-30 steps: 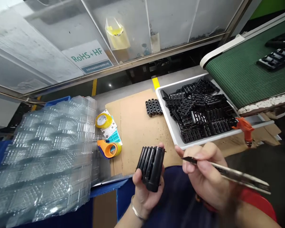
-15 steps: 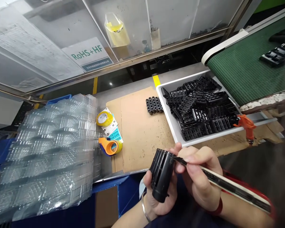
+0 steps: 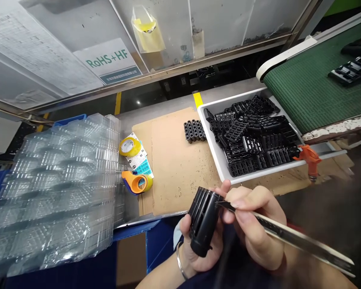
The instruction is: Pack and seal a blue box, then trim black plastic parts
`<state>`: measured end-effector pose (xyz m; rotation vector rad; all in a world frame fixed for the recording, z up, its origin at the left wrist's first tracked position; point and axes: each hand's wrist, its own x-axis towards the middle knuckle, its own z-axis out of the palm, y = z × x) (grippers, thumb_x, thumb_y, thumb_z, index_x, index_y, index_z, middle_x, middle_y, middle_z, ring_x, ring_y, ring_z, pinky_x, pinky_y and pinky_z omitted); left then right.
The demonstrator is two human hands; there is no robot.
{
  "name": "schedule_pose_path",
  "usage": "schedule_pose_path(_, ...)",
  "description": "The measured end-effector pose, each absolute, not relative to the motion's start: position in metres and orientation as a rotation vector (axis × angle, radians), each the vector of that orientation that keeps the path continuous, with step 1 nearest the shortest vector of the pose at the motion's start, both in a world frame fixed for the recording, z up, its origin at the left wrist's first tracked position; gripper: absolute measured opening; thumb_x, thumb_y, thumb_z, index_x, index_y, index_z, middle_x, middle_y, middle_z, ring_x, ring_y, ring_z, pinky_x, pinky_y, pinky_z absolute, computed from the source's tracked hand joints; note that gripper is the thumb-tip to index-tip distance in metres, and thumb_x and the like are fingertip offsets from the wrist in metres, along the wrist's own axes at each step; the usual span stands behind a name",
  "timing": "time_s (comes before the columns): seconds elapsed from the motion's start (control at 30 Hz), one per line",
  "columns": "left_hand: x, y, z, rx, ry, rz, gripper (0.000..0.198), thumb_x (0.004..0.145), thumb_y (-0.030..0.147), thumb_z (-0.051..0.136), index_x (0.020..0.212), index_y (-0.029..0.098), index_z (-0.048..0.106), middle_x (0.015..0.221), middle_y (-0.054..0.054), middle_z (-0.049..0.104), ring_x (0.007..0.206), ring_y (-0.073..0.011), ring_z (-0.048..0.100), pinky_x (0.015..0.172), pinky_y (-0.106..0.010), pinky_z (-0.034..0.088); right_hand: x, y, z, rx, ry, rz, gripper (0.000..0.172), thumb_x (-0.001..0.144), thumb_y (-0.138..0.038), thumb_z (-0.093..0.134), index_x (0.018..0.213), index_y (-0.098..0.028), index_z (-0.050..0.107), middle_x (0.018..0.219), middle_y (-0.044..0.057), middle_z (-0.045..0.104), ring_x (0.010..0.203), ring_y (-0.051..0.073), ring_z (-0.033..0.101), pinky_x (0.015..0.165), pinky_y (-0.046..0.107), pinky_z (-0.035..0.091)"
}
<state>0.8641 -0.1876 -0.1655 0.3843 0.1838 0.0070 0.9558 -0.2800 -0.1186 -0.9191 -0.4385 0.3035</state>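
A black slotted plastic part (image 3: 203,222) stands tilted in my left hand (image 3: 206,255), whose fingers and thumb wrap round it. My right hand (image 3: 258,224) pinches a utility knife (image 3: 291,235) with a pale handle and a dark blade. The blade's tip touches or nearly touches the upper right edge of the part; exact contact cannot be made out. Beyond my hands, a small cluster of black tube-like parts (image 3: 194,131) stands on a cardboard sheet (image 3: 171,160). To its right, a white tray (image 3: 213,154) holds a heap of similar black slotted parts (image 3: 252,136).
Stacked clear plastic trays (image 3: 63,192) fill the left side. Beside them lie a yellow tape roll (image 3: 130,147), an orange tape dispenser (image 3: 135,182) and printed labels (image 3: 142,166). An orange-handled tool (image 3: 309,158) hangs at the tray's corner. A green conveyor belt (image 3: 313,88) carries black parts at right.
The knife's blade tip has shifted slightly down along the part's edge, and its handle end has swung a little right. The view has shifted slightly. Both hands keep their hold.
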Motion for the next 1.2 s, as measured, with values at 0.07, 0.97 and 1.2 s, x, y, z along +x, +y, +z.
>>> schedule_pose_path(0.07, 0.863, -0.19, -0.168, 0.45, 0.256, 0.067, 0.042, 0.085, 0.066, 0.062, 0.108, 0.034, 0.076, 0.104, 0.006, 0.078, 0.1, -0.0022, 0.07, 0.079, 0.003, 0.045, 0.955, -0.279, -0.12, -0.935, -0.457, 0.28, 0.01, 0.097, -0.022, 0.062, 0.099, -0.029, 0.069, 0.073, -0.004, 0.065, 0.066, 0.012, 0.064, 0.103, 0.049, 0.055)
schedule_pose_path(0.97, 0.871, -0.171, -0.155, 0.788, 0.184, 0.042, 0.104, 0.059, 0.058, 0.088, 0.15, 0.039, 0.04, 0.136, -0.006, 0.064, 0.127, -0.0304, 0.059, 0.116, -0.048, 0.038, 0.986, -0.293, -0.149, -0.975, -0.389, 0.421, 0.027, 0.088, -0.037, 0.075, 0.081, -0.027, 0.051, 0.058, -0.009, 0.059, 0.061, 0.014, 0.054, 0.088, 0.035, 0.048)
schedule_pose_path(1.2, 0.872, -0.162, -0.137, 0.705, 0.294, 0.117, 0.079, 0.08, 0.076, 0.057, 0.146, 0.032, 0.05, 0.116, -0.006, 0.072, 0.11, -0.0233, 0.068, 0.102, -0.04, 0.053, 1.0, -0.307, -0.149, -1.134, -0.332, 0.334, 0.033, 0.1, -0.048, 0.052, 0.085, -0.024, 0.069, 0.069, -0.001, 0.057, 0.066, 0.014, 0.052, 0.072, 0.027, 0.048)
